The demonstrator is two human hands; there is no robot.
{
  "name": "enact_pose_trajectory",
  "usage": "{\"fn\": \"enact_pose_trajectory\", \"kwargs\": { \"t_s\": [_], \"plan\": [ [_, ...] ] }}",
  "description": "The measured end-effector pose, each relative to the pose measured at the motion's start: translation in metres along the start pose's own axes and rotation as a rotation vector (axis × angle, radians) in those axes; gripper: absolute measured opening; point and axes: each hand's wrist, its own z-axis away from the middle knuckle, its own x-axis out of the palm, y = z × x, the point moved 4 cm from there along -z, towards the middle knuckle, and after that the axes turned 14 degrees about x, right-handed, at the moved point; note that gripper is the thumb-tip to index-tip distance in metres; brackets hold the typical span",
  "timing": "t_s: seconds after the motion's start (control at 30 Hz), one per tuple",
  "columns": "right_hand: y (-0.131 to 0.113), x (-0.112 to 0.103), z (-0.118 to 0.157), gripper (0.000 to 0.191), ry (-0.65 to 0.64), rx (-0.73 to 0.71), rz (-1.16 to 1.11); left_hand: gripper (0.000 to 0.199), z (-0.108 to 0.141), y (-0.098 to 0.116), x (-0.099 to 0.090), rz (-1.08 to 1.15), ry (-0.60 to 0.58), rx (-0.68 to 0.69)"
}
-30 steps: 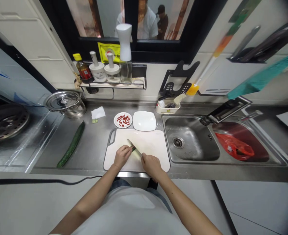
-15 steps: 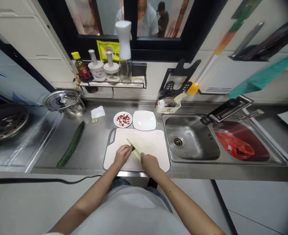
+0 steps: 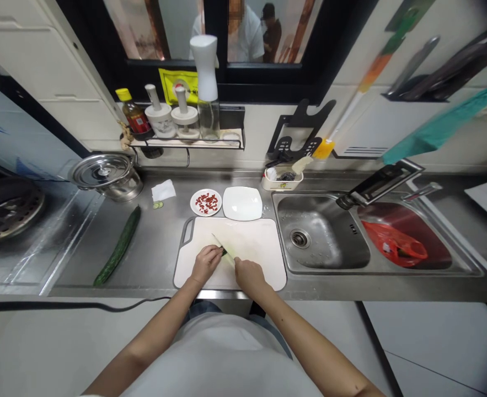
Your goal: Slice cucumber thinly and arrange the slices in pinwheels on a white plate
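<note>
On the white cutting board (image 3: pixel 263 248), my right hand (image 3: pixel 249 275) is closed around the handle of a knife (image 3: pixel 218 241), whose blade points up and to the left. The fingers of my left hand (image 3: pixel 207 263) are pinched on a small dark-green piece of cucumber (image 3: pixel 224 251) beside the blade. Most of that piece is hidden by the fingers and the knife. A whole cucumber (image 3: pixel 117 246) lies on the steel counter to the left. Behind the board are a small plate of chopped red pieces (image 3: pixel 206 203) and a white square plate (image 3: pixel 242 203).
To the right is a double sink (image 3: pixel 324 231) with a red plastic bag (image 3: pixel 394 244) in one basin. A lidded steel pot (image 3: pixel 106 175), a white tissue (image 3: pixel 163 190) and cucumber slices (image 3: pixel 158 204) are at the left. Seasoning jars (image 3: pixel 160 120) stand on a wall rack.
The whole view has shifted slightly. My hands keep nearly the same place on the board, with the knife still beside the cucumber piece.
</note>
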Motion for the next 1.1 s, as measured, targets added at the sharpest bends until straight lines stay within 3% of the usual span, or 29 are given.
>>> {"fn": "enact_pose_trajectory", "kwargs": {
  "t_s": [1.1],
  "plan": [
    [-0.010, 0.005, -0.018, 0.029, 0.037, -0.035, -0.012, 0.019, 0.000, -0.001, 0.000, 0.000, -0.006, -0.012]
  ]
}}
